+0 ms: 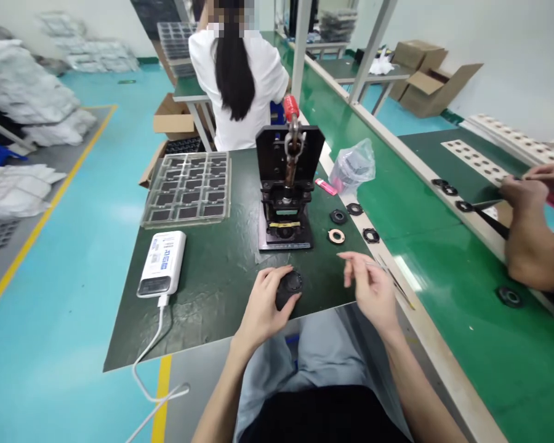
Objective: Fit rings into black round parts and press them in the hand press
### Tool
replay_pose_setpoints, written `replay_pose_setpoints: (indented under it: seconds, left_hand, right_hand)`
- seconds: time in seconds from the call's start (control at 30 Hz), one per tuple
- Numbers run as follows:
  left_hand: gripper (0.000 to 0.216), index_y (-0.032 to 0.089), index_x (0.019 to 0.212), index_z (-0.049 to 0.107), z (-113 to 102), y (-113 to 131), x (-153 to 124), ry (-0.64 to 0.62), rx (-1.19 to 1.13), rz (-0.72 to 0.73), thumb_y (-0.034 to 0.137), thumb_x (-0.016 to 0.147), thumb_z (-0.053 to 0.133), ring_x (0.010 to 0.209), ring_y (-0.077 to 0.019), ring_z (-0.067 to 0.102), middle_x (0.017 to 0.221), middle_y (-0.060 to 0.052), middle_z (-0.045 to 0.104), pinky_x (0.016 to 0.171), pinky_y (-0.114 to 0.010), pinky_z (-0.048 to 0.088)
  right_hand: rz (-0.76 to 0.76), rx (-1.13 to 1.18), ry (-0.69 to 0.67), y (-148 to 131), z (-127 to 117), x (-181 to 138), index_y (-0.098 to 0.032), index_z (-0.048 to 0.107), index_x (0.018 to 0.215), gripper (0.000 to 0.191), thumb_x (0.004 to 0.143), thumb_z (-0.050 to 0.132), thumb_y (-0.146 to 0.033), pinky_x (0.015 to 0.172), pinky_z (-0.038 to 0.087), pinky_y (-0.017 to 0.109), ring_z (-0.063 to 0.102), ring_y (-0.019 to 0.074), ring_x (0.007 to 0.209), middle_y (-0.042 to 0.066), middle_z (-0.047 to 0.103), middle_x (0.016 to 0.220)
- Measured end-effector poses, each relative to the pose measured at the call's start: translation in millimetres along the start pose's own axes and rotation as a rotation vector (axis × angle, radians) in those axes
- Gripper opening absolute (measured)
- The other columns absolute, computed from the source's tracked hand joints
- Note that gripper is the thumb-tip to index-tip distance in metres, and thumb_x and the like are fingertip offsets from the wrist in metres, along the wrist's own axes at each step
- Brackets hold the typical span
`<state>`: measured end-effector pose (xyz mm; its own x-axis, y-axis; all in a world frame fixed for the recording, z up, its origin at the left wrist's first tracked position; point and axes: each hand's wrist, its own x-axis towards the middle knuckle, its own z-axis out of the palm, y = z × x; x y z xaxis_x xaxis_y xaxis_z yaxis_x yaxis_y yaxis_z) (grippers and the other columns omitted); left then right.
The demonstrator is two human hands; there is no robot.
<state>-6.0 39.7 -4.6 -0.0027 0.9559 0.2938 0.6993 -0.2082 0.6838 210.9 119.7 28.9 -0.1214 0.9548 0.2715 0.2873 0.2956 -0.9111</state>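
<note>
My left hand (264, 307) is closed round a black round part (290, 288) with a ring-shaped rim, at the table's near edge. To its right, my right hand (373, 294) is raised over the table corner with its fingers curled in a pinch. Something thin and pale shows by those fingers, too small to name. Beyond my hands stands a black hand press (285, 203) with a red-gripped lever (292, 107). Right of the press lie a copper-coloured ring (336, 236) and several black rings (370, 235).
A clear compartment tray (189, 187) and a white power bank (162, 264) with a cable are on the left. Thin pointed tools (399, 286) lie on the conveyor's rail. A plastic bag (353, 166) sits behind. A co-worker's hands (530, 203) work at right; another person sits ahead.
</note>
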Motion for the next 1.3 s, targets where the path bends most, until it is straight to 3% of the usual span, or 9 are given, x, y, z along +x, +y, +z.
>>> replay_pose_setpoints:
  seconds: [0.17, 0.33, 0.53, 0.7, 0.9, 1.07, 1.3]
  left_hand:
    - [0.044, 0.023, 0.134, 0.057, 4, -4, -5, 0.030, -0.008, -0.022, 0.023, 0.093, 0.071, 0.112, -0.0262, 0.065, 0.119, -0.010, 0.071, 0.083, -0.038, 0.063]
    - [0.041, 0.023, 0.134, 0.057, 4, -2, -6, 0.024, -0.039, -0.018, 0.022, 0.094, 0.068, 0.117, -0.0267, 0.063, 0.119, -0.010, 0.072, 0.087, -0.040, 0.063]
    - [0.042, 0.025, 0.134, 0.057, 1, 1, -4, 0.004, -0.086, -0.036, 0.020, 0.094, 0.067, 0.117, -0.0265, 0.062, 0.121, -0.008, 0.072, 0.091, -0.042, 0.063]
    - [0.042, 0.025, 0.134, 0.056, 1, 1, -4, 0.011, -0.092, -0.025, 0.020, 0.095, 0.067, 0.116, -0.0262, 0.062, 0.123, -0.008, 0.073, 0.098, -0.045, 0.060]
    - [0.046, 0.024, 0.136, 0.054, 2, 2, -5, 0.019, -0.078, -0.035, 0.019, 0.093, 0.070, 0.118, -0.0269, 0.061, 0.125, -0.008, 0.072, 0.100, -0.046, 0.058]
    - [0.046, 0.022, 0.135, 0.054, 3, 3, -6, 0.041, -0.049, -0.038, 0.020, 0.093, 0.071, 0.118, -0.0276, 0.061, 0.124, -0.009, 0.071, 0.101, -0.046, 0.058]
    - [0.043, 0.023, 0.134, 0.053, 5, 3, -8, 0.045, -0.028, -0.025, 0.020, 0.094, 0.069, 0.116, -0.0272, 0.061, 0.122, -0.008, 0.071, 0.100, -0.046, 0.058]
  right_hand:
    - [-0.101, 0.079, -0.224, 3, 64, 61, -0.017, 0.069, 0.093, 0.043, 0.104, 0.047, -0.052, 0.059, 0.052, 0.028, 0.059, 0.0124, 0.059, 0.005, 0.069, 0.084]
    - [-0.217, -0.098, -0.318, 11, 92, 100, -0.018, 0.073, 0.076, 0.038, 0.100, 0.055, -0.042, 0.073, 0.055, 0.031, 0.070, 0.0194, 0.082, 0.011, 0.078, 0.098]
    - [-0.225, -0.268, -0.290, 14, 98, 107, -0.017, 0.080, 0.084, 0.027, 0.096, 0.060, -0.031, 0.071, 0.050, 0.029, 0.062, 0.0165, 0.069, 0.007, 0.076, 0.084]
    - [-0.216, -0.185, -0.254, 19, 97, 105, -0.017, 0.078, 0.080, 0.028, 0.095, 0.062, -0.035, 0.066, 0.047, 0.028, 0.059, 0.0151, 0.068, 0.006, 0.075, 0.083]
    - [-0.145, -0.062, -0.193, 22, 95, 101, -0.015, 0.078, 0.088, 0.031, 0.088, 0.069, -0.045, 0.047, 0.027, 0.024, 0.034, 0.0075, 0.048, 0.000, 0.064, 0.068]
    - [-0.241, -0.088, -0.155, 23, 92, 98, -0.015, 0.077, 0.084, 0.029, 0.090, 0.067, -0.041, 0.053, 0.037, 0.025, 0.042, 0.0089, 0.052, 0.004, 0.069, 0.075]
    - [-0.279, -0.140, -0.128, 26, 94, 97, -0.015, 0.075, 0.085, 0.024, 0.093, 0.063, -0.035, 0.055, 0.042, 0.026, 0.049, 0.0110, 0.054, 0.004, 0.069, 0.073]
